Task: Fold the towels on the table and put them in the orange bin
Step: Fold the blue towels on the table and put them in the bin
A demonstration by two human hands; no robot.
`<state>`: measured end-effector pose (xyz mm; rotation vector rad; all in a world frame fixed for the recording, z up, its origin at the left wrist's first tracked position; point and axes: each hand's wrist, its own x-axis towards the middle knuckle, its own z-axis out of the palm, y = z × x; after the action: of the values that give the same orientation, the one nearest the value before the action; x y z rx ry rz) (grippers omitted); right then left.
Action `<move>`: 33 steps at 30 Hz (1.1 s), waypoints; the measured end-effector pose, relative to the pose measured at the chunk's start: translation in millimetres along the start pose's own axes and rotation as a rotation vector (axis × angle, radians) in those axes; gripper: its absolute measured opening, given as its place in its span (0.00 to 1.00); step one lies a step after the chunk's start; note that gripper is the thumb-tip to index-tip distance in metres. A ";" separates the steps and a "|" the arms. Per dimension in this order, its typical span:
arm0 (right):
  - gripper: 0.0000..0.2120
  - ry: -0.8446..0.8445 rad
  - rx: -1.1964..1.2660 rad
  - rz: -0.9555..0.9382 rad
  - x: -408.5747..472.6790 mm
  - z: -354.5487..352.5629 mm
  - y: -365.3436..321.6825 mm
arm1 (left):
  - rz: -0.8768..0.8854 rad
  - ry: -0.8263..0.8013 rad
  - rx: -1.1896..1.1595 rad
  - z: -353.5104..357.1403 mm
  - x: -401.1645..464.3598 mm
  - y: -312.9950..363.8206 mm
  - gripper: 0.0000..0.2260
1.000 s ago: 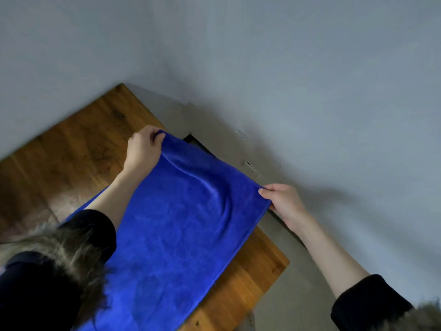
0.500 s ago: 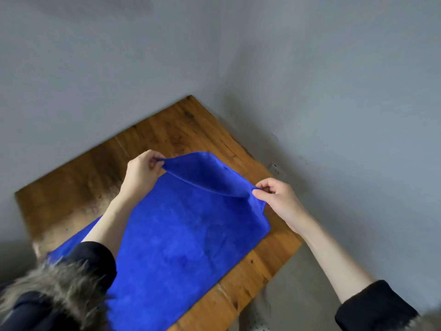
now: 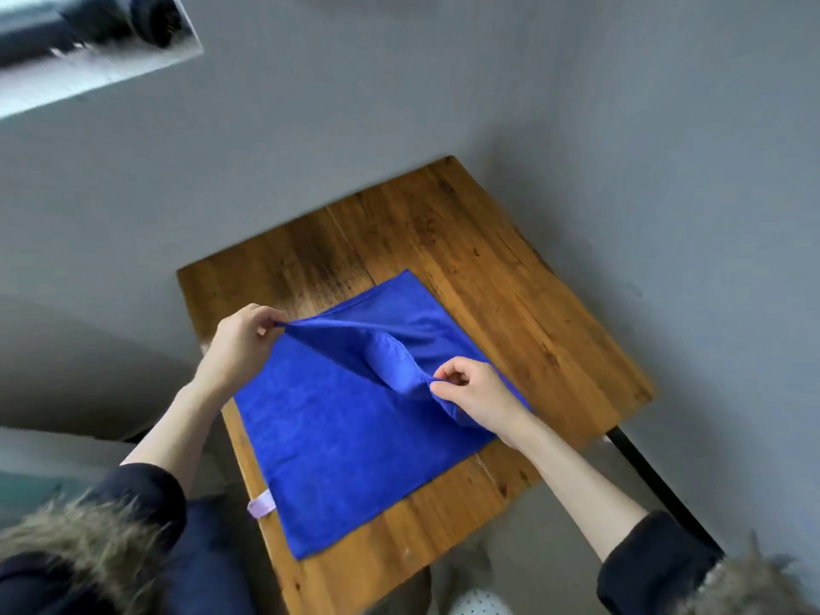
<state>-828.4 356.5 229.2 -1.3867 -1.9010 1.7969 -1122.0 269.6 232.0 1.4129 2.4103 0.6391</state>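
Observation:
A blue towel (image 3: 355,437) lies spread on the small wooden table (image 3: 510,304), with a pale tag at its near left edge. My left hand (image 3: 239,344) pinches one far corner of the towel and holds it lifted above the cloth. My right hand (image 3: 479,397) pinches the other far corner, raised over the towel's right side. The far edge hangs curled between the two hands, folded back over the part that lies flat. The orange bin is not in view.
Grey walls close in the table at the back and right. A black table leg (image 3: 656,481) shows at the right. Grey floor lies below the near edge, and a pale ledge with dark objects (image 3: 88,42) sits at the top left.
Both hands have carried the towel's far edge toward me, over the flat part. The view has tilted down, so more of the table and the towel's near edge show.

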 end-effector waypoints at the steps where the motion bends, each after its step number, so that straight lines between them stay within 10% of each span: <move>1: 0.06 -0.011 -0.013 -0.006 -3.3 10.8 -2.7 | 0.003 0.005 0.009 -4.2 -3.3 -10.1 0.05; 13: 0.02 -0.048 -0.465 0.024 -11.8 205.2 50.7 | 0.044 -0.233 0.119 1.9 -29.6 -153.5 0.06; 17: 0.17 -0.087 -0.668 0.123 -8.5 247.2 80.4 | 0.112 -0.322 0.206 23.7 -36.3 -182.5 0.18; 33: 0.35 -0.111 -1.125 0.080 -6.4 211.6 130.9 | 0.282 -0.443 0.346 79.6 -43.4 -184.0 0.24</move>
<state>-904.9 184.5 66.3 -1.6072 -3.1419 0.7294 -1204.1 172.0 71.4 1.8229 2.0480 -0.0531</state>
